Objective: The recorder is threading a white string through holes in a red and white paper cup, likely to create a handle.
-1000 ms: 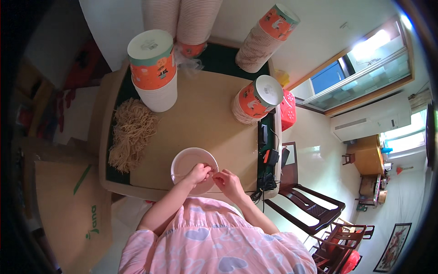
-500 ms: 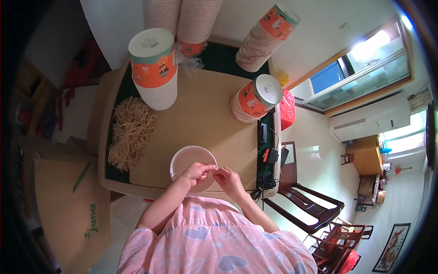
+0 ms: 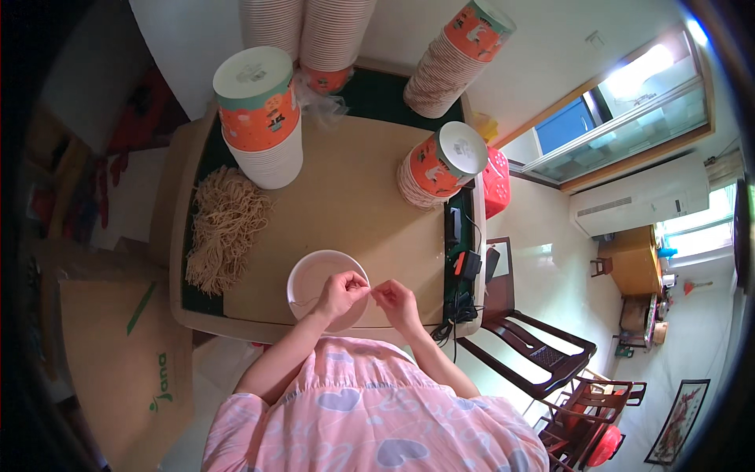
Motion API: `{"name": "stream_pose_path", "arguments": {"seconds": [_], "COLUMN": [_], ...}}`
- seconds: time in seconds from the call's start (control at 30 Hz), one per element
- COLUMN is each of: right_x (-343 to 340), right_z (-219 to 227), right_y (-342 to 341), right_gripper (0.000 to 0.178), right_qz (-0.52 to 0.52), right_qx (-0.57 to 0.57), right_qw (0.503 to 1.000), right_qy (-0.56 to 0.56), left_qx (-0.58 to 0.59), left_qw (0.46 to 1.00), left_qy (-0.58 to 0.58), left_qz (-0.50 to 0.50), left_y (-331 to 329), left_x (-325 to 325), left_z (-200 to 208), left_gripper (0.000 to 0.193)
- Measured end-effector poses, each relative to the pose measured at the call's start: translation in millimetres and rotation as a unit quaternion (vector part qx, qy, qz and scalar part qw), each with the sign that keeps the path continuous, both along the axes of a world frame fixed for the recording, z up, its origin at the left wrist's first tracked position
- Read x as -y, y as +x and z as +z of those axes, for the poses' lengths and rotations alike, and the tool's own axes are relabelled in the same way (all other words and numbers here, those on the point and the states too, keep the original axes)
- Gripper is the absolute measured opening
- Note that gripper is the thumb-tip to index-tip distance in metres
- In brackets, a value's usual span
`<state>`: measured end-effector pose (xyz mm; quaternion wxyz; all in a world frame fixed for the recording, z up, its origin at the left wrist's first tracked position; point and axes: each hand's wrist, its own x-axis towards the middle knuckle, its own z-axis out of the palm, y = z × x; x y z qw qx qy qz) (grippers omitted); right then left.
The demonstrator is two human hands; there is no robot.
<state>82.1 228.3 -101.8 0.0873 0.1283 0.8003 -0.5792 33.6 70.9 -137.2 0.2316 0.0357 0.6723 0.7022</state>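
A white paper bucket (image 3: 311,275) stands open end up at the table's near edge. Over its right part my left hand (image 3: 344,293) is closed in a pinch. A thin string (image 3: 303,303) crosses the left side of the bucket toward this hand. Just past the bucket's right rim, my right hand (image 3: 395,304) is also pinched, its fingertips almost meeting those of the left. What lies between the right fingertips is too small to make out. To the left lies a loose bundle of beige strings (image 3: 224,228).
Nested paper buckets in orange and green form a stack (image 3: 259,118) at back left and another (image 3: 444,165) at right; taller stacks (image 3: 452,59) stand behind. Black cables and a device (image 3: 464,267) line the table's right edge. A cardboard box (image 3: 126,354) and dark wooden chair (image 3: 535,354) flank the table.
Both hands stay close together near the bucket's right rim. My left fingers have curled in from a more stretched pose, and the right hand has turned slightly. The view has shifted a little.
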Motion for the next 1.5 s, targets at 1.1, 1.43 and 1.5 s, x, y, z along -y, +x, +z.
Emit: {"name": "stream_pose_path", "arguments": {"seconds": [1.1, 1.43, 1.5], "right_x": [5.4, 7.7, 6.9], "right_z": [-2.0, -5.8, -3.8], "right_y": [-8.8, -11.4, -10.6], "right_gripper": [0.013, 0.009, 0.009], "right_qz": [-0.018, -0.035, 0.02], "right_qx": [0.034, 0.006, -0.056], "right_qw": [0.987, 0.994, 0.998], "right_qy": [-0.157, -0.106, 0.023], "left_qx": [-0.048, -0.057, -0.058], "left_qw": [0.998, 0.998, 0.998], "left_qy": [-0.047, -0.034, -0.037], "left_qz": [0.0, -0.012, -0.01], "left_y": [8.9, 10.3, 9.3], "left_x": [9.5, 9.5, 9.2], "left_z": [14.1, 21.9, 24.8], "left_gripper": [0.009, 0.006, 0.006]}}
